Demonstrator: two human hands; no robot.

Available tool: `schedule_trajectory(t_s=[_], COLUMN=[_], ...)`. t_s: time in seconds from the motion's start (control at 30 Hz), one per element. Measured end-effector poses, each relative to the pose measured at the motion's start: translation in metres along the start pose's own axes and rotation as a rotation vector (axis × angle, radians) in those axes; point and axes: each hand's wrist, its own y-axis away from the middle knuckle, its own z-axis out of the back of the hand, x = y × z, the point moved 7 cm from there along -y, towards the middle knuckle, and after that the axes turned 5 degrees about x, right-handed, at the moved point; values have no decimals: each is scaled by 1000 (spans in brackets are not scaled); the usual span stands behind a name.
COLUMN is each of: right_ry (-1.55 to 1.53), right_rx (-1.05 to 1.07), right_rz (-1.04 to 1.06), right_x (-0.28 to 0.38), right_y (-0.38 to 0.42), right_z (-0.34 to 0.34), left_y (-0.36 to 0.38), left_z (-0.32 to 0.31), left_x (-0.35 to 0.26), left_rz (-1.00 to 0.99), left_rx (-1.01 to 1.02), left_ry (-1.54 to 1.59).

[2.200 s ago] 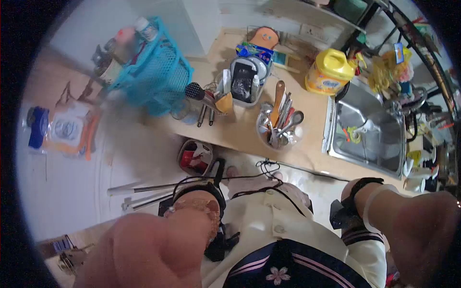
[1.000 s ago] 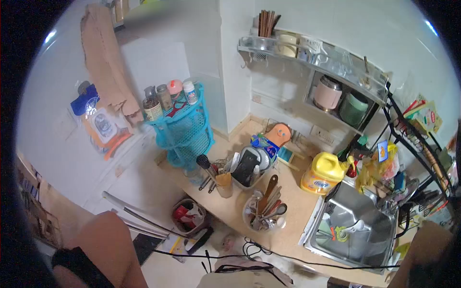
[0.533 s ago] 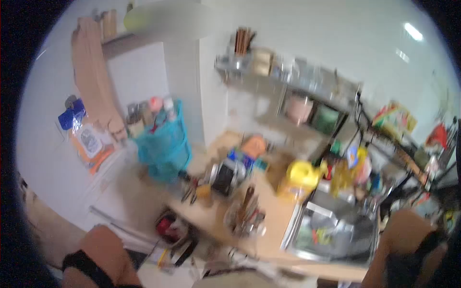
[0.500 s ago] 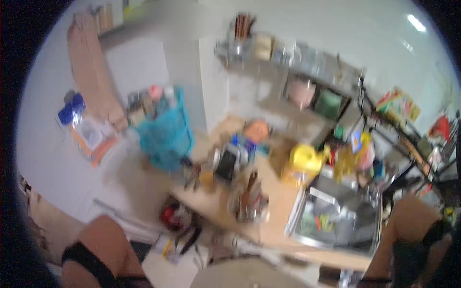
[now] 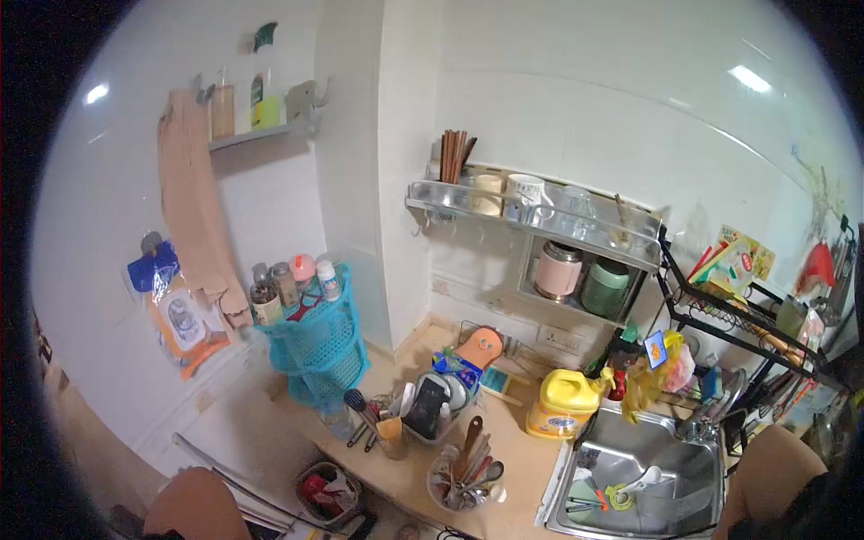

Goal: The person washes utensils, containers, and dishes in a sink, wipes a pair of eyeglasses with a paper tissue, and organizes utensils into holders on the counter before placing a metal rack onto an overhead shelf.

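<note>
Neither of my hands shows. A bare, bent part of my left arm [image 5: 193, 506] enters at the lower left, and a similar part of my right arm [image 5: 774, 472] stands at the lower right, beside the steel sink [image 5: 711, 450]. In the sink lie a white spoon [image 5: 642, 479], a green plate or board [image 5: 583, 504] and a few small utensils. To its left stands a yellow jug [image 5: 567, 402]. A container of spoons and other utensils [image 5: 466, 472] sits near the counter's front edge.
A turquoise basket [image 5: 319, 346] with bottles stands at the left. The wall shelf [image 5: 540, 211] holds chopsticks and cups; a pink jar [image 5: 558, 270] and a green jar [image 5: 605, 286] are below. A black rack [image 5: 747, 315] is at right, a bin [image 5: 328, 493] below the counter.
My view has tilted upward and steadied, so the wall shelves show more fully and the counter sits lower. Both arms show less at the bottom edge; their black bands have mostly left view.
</note>
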Motion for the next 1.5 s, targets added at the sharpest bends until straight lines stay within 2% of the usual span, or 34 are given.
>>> schedule_trajectory(t_s=[0.1, 0.23, 0.3, 0.43, 0.5, 0.53, 0.57, 0.63, 0.7, 0.83, 0.87, 0.93, 0.97, 1.03, 1.1, 1.17, 1.2, 1.23, 1.33, 1.4, 1.5], right_ry=[32, 138, 188, 227, 28, 66, 138, 114, 74, 125, 113, 98, 93, 215, 336, 422, 100, -47, -542, -632, -634], right_rx=[-3, -28, -76, -178, 162, 424, 346, 293, 317, 470, 457, 439, 434, -23, -479, -550, -781, -857, -542, -528, -585], right_rz=[53, 243, 364, 461, 244, 149, -41, -8, -42, -198, -193, -183, -176, -30, 118, 219, 87, -107, -138, -199, -348], right_x=[11, 50, 74, 104, 75, 62, 53, 51, 51, 59, 58, 54, 52, 50, 46, 35, 15, -9, -10, -42, -72], right_y=[-6, -28, -38, -33, -11, -30, -21, -19, -14, -12, -10, -7, -6, 7, 46, 53, 72, 72, 54, 54, 77], right_z=[1, 5, 2, -3, -6, -35, -43, -59, -64, -69, -69, -70, -71, -31, 16, 44, 103, 107, 62, 54, 48], left_y=[3, 10, 28, 82, 90, 84, 64, 58, 66, 96, 95, 92, 89, 92, 104, 112, 115, 111, 92, 64, 44], left_z=[4, 20, 38, 63, 41, 16, -26, -35, -41, -53, -55, -51, -39, -16, 5, 10, 10, 7, -7, -24, -61], left_x=[-1, -23, -51, -131, -169, -183, -199, -213, -214, -206, -202, -205, -207, -194, -160, -120, -102, -91, -63, -32, 10], left_rz=[-31, -178, -356, -907, -1008, -953, -714, -684, -696, -802, -916, -984, -932, -887, -894, -897, -887, -863, -769, -673, -390], left_rx=[-57, -213, -337, -495, -397, -333, -244, -208, -263, -578, -593, -444, -283, -239, -469, -705, -822, -738, -516, -422, -290], left_ry=[25, 149, 264, 592, 669, 673, 624, 644, 689, 800, 877, 820, 687, 614, 751, 924, 1012, 1207, 1685, 1922, 2286])
